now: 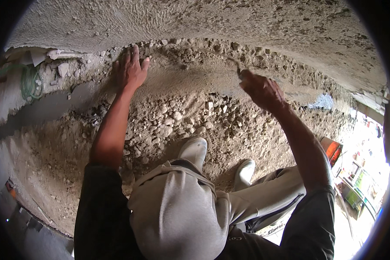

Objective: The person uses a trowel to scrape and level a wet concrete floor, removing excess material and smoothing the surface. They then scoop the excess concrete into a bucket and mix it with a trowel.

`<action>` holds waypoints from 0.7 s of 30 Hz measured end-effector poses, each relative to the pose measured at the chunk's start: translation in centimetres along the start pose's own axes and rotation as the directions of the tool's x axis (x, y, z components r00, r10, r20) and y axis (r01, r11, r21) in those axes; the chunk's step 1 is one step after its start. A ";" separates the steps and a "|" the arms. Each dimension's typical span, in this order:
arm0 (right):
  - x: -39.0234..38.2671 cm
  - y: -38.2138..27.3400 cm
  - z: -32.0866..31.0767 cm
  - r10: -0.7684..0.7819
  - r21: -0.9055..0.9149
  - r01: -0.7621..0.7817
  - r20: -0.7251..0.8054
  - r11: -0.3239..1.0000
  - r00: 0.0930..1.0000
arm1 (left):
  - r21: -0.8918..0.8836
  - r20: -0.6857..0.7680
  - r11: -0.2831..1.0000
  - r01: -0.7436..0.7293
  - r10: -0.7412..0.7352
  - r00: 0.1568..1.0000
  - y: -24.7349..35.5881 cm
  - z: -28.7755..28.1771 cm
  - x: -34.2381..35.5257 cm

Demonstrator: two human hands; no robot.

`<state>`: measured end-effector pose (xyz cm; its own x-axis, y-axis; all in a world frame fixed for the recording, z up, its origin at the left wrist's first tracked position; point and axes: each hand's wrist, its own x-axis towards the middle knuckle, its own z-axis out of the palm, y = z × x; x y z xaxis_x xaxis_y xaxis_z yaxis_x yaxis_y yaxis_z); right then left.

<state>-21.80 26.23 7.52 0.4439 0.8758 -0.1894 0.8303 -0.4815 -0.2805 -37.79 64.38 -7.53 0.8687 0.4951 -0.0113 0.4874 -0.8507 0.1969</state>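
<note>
My left hand (131, 71) rests with spread fingers on the rubbly edge at the base of the rough plastered wall (195, 21). In my right hand (263, 92) is the handle of a thin metal tool (235, 63), probably a trowel, angled toward the compacted, sandy strip (186, 80) along the wall. The tool's working end is hard to make out. Just below the strip lies a band of loose stones (177, 117) and dirt, close to my light boots (195, 151).
A coiled green hose (30, 82) and a smooth grey cement strip (47, 108) are at the left. At the right are a small pale bluish patch (323, 102), an orange-red object (331, 151) and a brightly lit area with assorted items (355, 186).
</note>
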 end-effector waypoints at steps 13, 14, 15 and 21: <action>2.3 -3.0 0.1 0.075 -0.020 -0.073 0.125 0.997 0.989 | -0.051 0.021 0.968 0.245 -0.245 0.969 -0.1 2.4 0.7; 2.0 -3.4 -0.4 0.073 -0.070 -0.066 0.108 0.995 0.991 | -0.056 0.052 0.968 0.243 -0.240 0.969 0.3 2.0 0.7; 1.5 -3.5 -0.1 0.089 -0.075 -0.082 0.082 0.994 0.993 | -0.061 0.083 0.969 0.241 -0.236 0.968 0.7 1.7 0.8; 0.3 -4.6 0.5 0.090 -0.092 -0.091 -0.007 0.992 0.996 | -0.204 0.126 0.953 0.224 -0.202 0.971 0.5 0.0 0.7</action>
<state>-25.59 28.69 8.29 0.5194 0.8290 -0.2074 0.8140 -0.5538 -0.1749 -36.93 64.27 -7.38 0.7566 0.6301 -0.1746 0.6415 -0.6637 0.3847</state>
